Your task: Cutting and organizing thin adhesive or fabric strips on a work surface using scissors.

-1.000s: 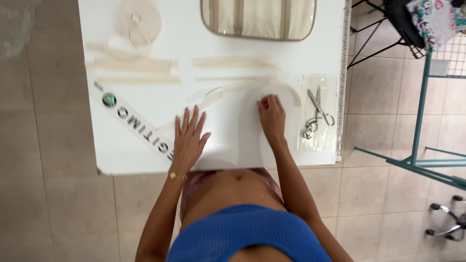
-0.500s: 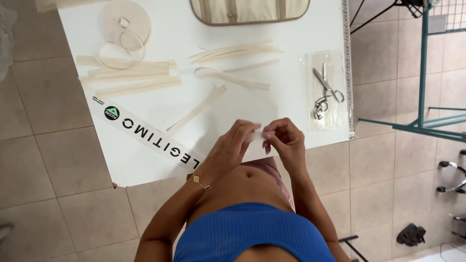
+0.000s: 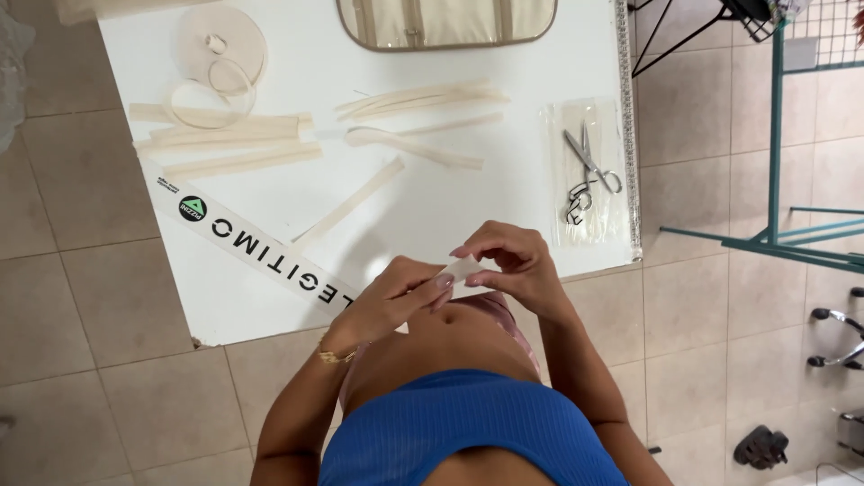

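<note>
- Presently, a small pale strip piece sits pinched between both hands, held above the near edge of the desk, just in front of the person's midriff.
- The left hand grips the left end of the piece with thumb and fingertips closed narrowly on it; a thin gold bracelet sits at that wrist.
- The right hand closes on the right end, fingers curled over the top, thumb beneath. Both hands are narrow and occupied; neither rests on the desk.
- Judgement: the piece is small and limp, so a light fingertip pinch close to each end, with the hands kept level and near together, should keep it flat and stop it folding or slipping out.
- On the desk beyond the hands: a long cream strip lying diagonally, a curved strip, and a loose bundle of strips further back.
- To the left: stacked flat strips, a round reel of tape with a loose ring below it, and a black-lettered white band running diagonally to the front edge.
- To the right: scissors on a clear packet near the desk's right edge.
- At the far edge: a beige zip pouch, partly out of view.
- Room: beige tiled floor; a teal metal frame stands right of the desk, well apart from the hands.
</note>
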